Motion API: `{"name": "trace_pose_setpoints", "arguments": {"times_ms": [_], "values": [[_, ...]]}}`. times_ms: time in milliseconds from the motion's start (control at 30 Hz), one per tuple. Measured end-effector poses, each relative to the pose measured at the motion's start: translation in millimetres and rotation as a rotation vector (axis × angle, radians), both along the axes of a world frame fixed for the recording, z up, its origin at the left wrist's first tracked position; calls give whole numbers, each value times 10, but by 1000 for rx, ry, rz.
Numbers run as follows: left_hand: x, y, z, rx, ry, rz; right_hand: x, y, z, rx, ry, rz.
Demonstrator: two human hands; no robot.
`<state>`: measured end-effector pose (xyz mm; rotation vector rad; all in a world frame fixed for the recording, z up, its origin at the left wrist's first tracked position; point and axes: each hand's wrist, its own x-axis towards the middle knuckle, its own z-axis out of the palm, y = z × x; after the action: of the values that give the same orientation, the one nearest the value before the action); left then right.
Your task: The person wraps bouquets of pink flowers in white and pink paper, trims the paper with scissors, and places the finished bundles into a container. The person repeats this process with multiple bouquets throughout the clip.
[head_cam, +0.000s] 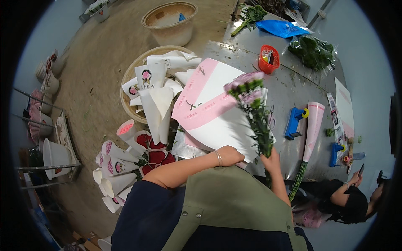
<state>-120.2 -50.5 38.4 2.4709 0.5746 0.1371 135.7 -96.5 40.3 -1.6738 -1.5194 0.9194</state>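
Observation:
A bunch of pink flowers with green stems is gripped near the lower stems by my right hand, its blossoms pointing away from me. My left hand, with a bracelet at the wrist, rests at the near edge of the pink and white wrapping paper sheets; its fingers are curled, and whether they pinch the paper is unclear. Part of the bunch overlaps the sheets. Right of it lie scissors, a blue tape dispenser and a wrapped pink paper cone with green stems.
A round tub holds white-wrapped bouquets, with more bouquets below it. On the metal table are a red basket, bagged greenery and a blue packet. A person holds a phone at the right.

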Motion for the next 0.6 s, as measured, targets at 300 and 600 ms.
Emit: {"name": "trace_pose_setpoints", "arguments": {"times_ms": [300,600], "values": [[420,96,92,-118,40,-251,-436,49,-533,-155,-307,200],[586,155,183,-189,85,-345,-265,-163,-615,-227,-604,292]]}}
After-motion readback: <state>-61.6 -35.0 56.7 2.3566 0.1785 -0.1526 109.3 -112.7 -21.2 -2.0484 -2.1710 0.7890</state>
